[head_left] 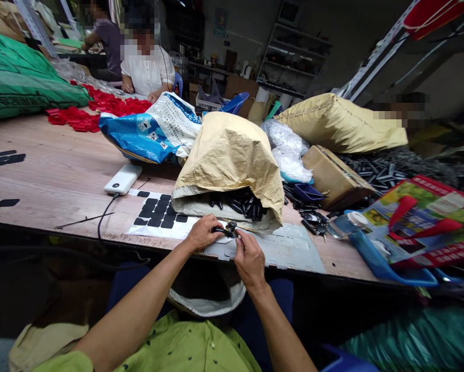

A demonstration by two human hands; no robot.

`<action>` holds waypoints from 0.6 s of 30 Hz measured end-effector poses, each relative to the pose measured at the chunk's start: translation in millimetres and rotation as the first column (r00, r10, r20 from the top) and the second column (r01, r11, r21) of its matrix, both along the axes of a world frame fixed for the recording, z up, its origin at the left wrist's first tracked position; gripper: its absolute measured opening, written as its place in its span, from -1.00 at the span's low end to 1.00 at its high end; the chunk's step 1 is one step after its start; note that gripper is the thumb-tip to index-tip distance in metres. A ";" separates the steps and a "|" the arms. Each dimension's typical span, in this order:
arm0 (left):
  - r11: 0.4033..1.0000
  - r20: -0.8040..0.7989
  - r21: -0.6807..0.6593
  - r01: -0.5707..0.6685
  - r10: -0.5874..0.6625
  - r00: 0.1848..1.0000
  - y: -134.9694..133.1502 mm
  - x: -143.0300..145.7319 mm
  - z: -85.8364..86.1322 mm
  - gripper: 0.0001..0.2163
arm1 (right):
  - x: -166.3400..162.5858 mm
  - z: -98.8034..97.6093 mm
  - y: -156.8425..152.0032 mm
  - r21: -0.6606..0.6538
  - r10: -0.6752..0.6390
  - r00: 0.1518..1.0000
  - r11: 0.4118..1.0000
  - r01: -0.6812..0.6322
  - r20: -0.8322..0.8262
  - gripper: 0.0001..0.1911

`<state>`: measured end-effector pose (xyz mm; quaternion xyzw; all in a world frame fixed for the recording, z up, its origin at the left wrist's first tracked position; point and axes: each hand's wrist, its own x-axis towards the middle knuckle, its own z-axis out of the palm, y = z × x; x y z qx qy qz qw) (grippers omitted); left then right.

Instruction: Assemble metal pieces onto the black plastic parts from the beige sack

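My left hand (204,233) pinches the end of a small black handle-like part (218,229) above the table's front edge. At its other end, between my hands, is a small roundish dark piece (231,226), too small to make out. The fingers of my right hand (250,259) are closed against that end, and what they grip is hidden. Just behind my hands lies an open tan woven sack (227,150) with several black parts (251,204) in its mouth. A white sheet of black rounded stickers (156,211) lies left of my left hand.
A white power bank (122,179) with a cable, a blue-and-white bag (150,129) and red pieces (77,119) are to the left. On the right are a cardboard box (332,173), a blue tray (386,266) and a colourful bag (429,222). A person (148,70) sits opposite.
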<state>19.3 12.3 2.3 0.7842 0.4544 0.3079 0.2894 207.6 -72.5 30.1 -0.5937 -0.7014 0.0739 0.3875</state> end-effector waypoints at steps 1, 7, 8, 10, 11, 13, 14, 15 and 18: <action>1.000 0.010 -0.003 0.004 -0.004 1.000 0.1 -0.4 -0.2 -0.85 | -1.8 1.6 1.0 0.014 0.002 1.000 1.000 -0.002 -0.009 -0.66; 1.000 0.054 -0.020 -0.017 0.018 0.998 -1.0 -1.4 3.1 -0.74 | -14.5 3.3 5.3 -0.013 0.075 0.997 0.997 -0.075 0.023 -0.65; 0.999 0.066 -0.034 -0.034 0.037 0.997 -1.4 -1.3 3.8 -0.68 | -14.7 2.7 6.1 -0.029 0.076 0.997 0.997 -0.075 0.030 -0.65; 0.997 0.080 -0.058 -0.056 0.061 0.995 -2.2 -0.9 4.7 -0.58 | -11.8 2.5 8.9 -0.033 0.063 0.998 0.997 -0.063 0.024 -0.66; 0.996 0.080 -0.061 -0.059 0.064 0.995 -2.4 -0.7 4.8 -0.57 | -8.6 3.0 10.8 -0.024 0.053 0.998 0.998 -0.052 0.015 -0.66; 0.998 0.077 -0.040 -0.052 0.055 0.995 -2.6 -0.5 4.6 -0.59 | 0.5 4.3 15.9 -0.001 0.025 1.000 1.000 -0.025 0.013 -0.66; 0.999 0.077 -0.025 -0.045 0.047 0.996 -2.6 -0.4 4.3 -0.61 | 6.2 4.5 18.9 0.005 0.005 1.000 1.000 -0.005 0.026 -0.67; 0.999 0.078 -0.012 -0.038 0.039 0.996 -2.6 -0.4 3.9 -0.64 | 12.2 4.0 22.0 0.005 -0.020 0.999 1.000 0.020 0.049 -0.67; 1.000 0.072 -0.006 -0.026 0.026 0.997 -2.4 -0.3 2.8 -0.77 | 30.1 -3.2 30.6 -0.008 -0.085 0.986 0.996 0.087 0.144 -0.71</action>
